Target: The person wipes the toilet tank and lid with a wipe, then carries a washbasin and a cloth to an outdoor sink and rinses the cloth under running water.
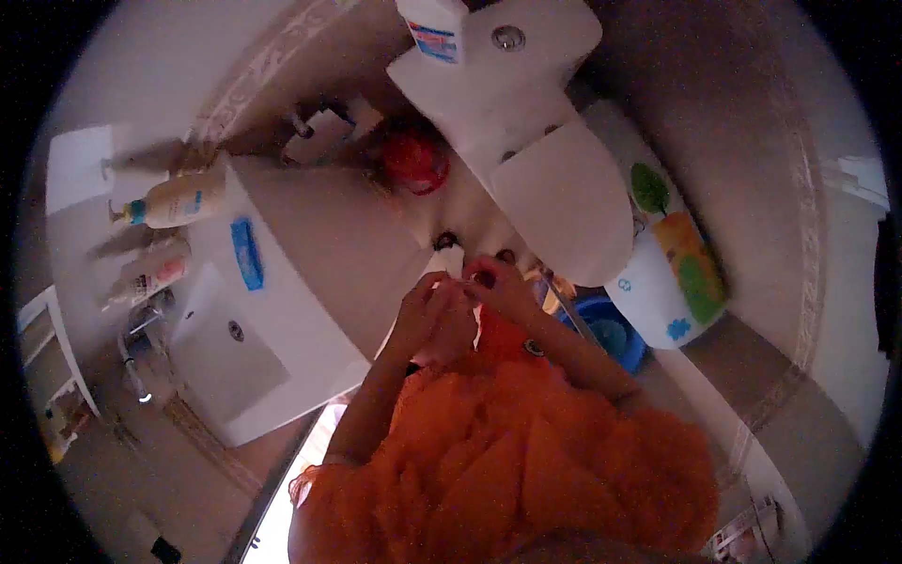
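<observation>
Head view: right of the sink (303,362), left hand (425,303) and right hand (505,289) meet at a blurred thing (462,286), grip impossible to tell, seemingly a handling step, next calling for steadiness.

A pale pink, soft-looking thing (453,331) shows just beside the inner side of the left hand (420,312), its upper part reaching towards the spot where that hand's fingers come close to those of the right hand (507,289). It appears limp and bunched, its lower end near the orange garment (526,451). Dim light and blur hide its edges, so its exact kind and which fingers grip it cannot be told.
</observation>
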